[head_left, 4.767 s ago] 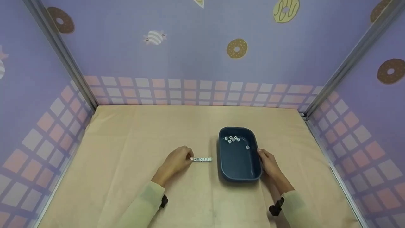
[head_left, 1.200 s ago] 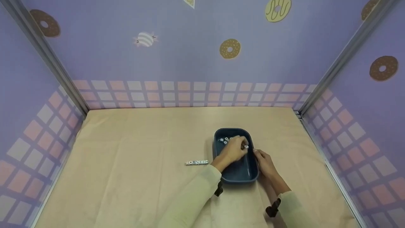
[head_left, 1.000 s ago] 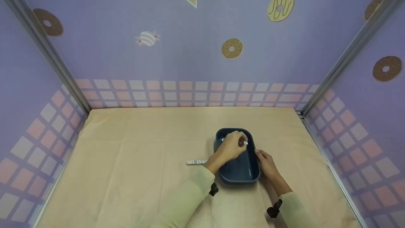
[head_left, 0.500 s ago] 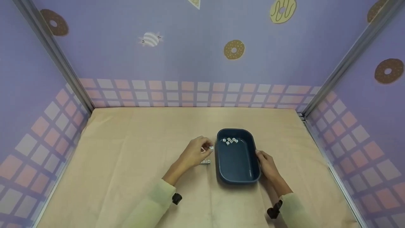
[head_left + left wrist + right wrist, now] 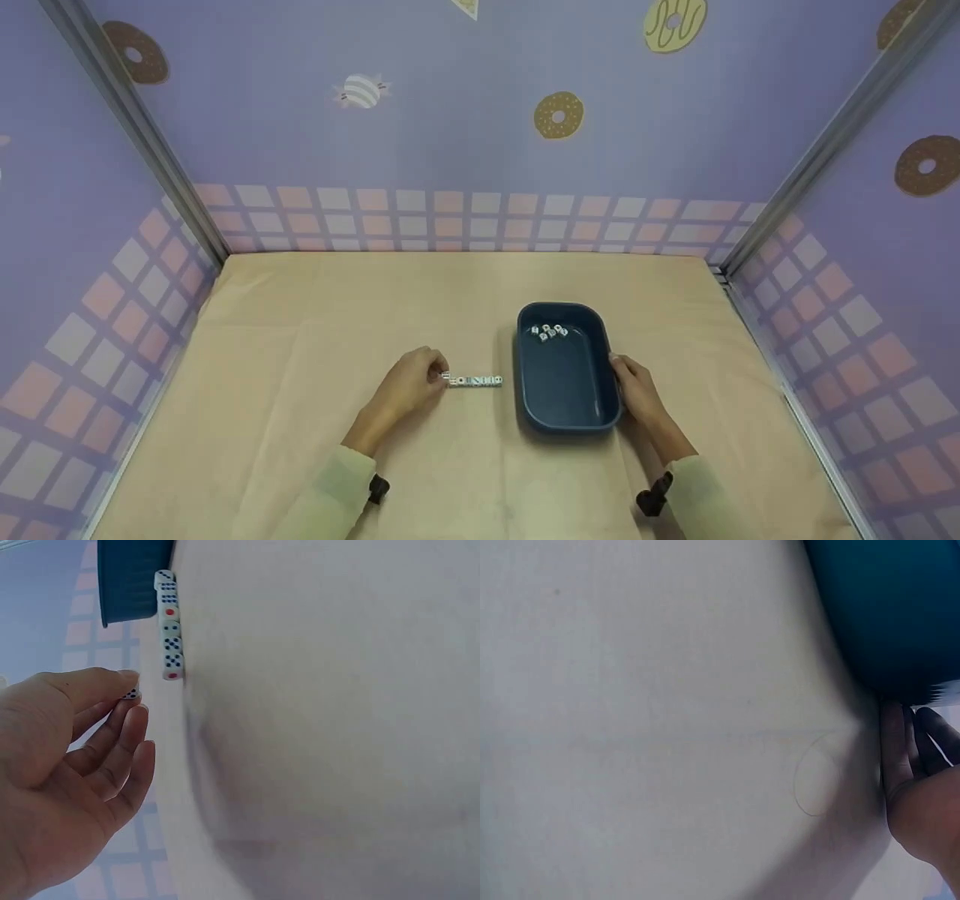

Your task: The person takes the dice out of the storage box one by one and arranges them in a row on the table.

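Beige cloth (image 5: 360,300), tray (image 5: 566,382) of dice (image 5: 552,332), left hand (image 5: 407,384) pinching die (image 5: 131,694), right hand (image 5: 639,388) touching tray

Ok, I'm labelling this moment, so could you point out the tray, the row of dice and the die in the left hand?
Tray (image 5: 568,386), head view: bare part of its floor.
Row of dice (image 5: 172,628), left wrist view: a die about midway along.
Held die (image 5: 131,694), left wrist view: its visible dotted side.
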The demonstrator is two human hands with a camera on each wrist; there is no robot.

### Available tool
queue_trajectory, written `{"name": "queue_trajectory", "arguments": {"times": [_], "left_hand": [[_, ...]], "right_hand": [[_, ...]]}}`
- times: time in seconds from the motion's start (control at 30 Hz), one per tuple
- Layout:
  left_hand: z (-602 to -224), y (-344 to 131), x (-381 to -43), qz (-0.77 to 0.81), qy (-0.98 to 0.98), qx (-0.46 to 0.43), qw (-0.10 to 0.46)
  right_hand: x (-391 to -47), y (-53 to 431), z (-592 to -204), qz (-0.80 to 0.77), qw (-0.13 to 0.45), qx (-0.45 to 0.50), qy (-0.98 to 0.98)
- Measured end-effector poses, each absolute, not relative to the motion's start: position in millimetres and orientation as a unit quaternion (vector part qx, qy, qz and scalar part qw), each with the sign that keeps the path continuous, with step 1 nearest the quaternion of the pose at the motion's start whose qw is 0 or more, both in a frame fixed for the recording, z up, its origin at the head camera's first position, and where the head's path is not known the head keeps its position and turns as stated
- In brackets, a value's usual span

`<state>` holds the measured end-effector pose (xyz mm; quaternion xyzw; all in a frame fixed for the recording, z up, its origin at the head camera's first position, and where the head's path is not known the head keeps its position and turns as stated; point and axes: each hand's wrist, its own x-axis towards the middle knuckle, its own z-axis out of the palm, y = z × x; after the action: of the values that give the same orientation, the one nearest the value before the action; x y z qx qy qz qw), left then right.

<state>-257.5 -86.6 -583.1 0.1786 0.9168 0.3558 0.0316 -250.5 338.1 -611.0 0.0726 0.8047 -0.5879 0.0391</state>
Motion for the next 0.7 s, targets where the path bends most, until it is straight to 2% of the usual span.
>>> {"name": "queue_trajectory", "arguments": {"times": [0.27, 0.7], "left_hand": [[-591, -86, -258, 0.336, 0.928, 0.158, 0.041], [-599, -88, -261, 0.350, 0.921, 0.167, 0.044]], "right_hand": [[-251, 337, -609, -0.587, 0.019, 0.063, 0.807], [-252, 337, -611, -0.591, 0.019, 0.078, 0.803]]}}
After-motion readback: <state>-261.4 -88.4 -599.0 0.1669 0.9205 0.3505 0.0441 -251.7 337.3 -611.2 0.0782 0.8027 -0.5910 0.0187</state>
